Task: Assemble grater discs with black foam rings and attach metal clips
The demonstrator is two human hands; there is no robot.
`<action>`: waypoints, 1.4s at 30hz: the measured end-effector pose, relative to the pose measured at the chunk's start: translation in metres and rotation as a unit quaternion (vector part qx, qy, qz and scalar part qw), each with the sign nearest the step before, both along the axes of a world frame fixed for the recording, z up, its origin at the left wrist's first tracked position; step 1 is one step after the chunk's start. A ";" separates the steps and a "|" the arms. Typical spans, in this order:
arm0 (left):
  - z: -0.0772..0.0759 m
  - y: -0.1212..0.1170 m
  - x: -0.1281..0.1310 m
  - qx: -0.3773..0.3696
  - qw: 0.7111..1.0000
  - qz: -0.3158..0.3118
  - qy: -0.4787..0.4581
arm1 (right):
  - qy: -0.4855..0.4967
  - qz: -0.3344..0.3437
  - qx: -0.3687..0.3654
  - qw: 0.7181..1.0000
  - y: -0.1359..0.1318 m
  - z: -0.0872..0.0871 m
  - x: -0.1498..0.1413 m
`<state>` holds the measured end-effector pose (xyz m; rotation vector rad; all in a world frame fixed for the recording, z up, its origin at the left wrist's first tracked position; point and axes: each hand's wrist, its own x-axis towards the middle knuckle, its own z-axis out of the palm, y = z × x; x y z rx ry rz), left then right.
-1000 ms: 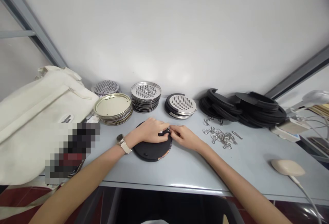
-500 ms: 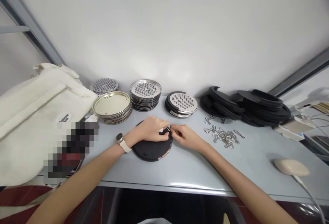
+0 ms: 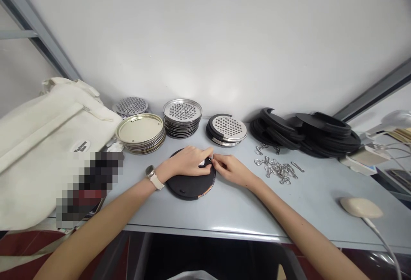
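Note:
A round black disc [image 3: 189, 184] lies flat on the grey table [image 3: 244, 211], a thin metal rim showing at its right edge. My left hand [image 3: 189, 161], a watch on its wrist, rests on the disc's upper part with its fingers curled and pressing down. My right hand [image 3: 229, 169] meets it at the disc's upper right edge, fingertips pinched on a small metal clip [image 3: 211, 159] that is mostly hidden. A loose pile of metal clips [image 3: 278, 169] lies just right of my right hand.
Along the wall stand stacks of perforated metal discs [image 3: 182, 118], plain gold-rimmed lids [image 3: 140, 133], a perforated disc in black rings [image 3: 226, 130] and piled black rings [image 3: 305, 133]. A white fabric bag [image 3: 41, 143] fills the left. A beige mouse [image 3: 361, 207] lies right.
Both hands stay together at the disc's upper right edge with only slight finger shifts. The view has shifted a little.

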<state>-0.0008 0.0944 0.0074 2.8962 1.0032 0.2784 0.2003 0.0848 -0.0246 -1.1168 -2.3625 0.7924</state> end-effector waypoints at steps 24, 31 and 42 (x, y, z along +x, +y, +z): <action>-0.003 0.000 0.001 0.005 1.000 0.008 -0.007 | -0.004 0.002 0.032 0.999 -0.002 0.000 -0.003; -0.002 0.000 0.001 0.011 1.000 0.017 -0.003 | 0.000 -0.001 0.024 1.000 -0.004 0.002 -0.004; -0.003 0.003 0.001 -0.025 0.999 0.029 -0.036 | 0.002 -0.001 0.008 1.000 -0.005 0.005 -0.004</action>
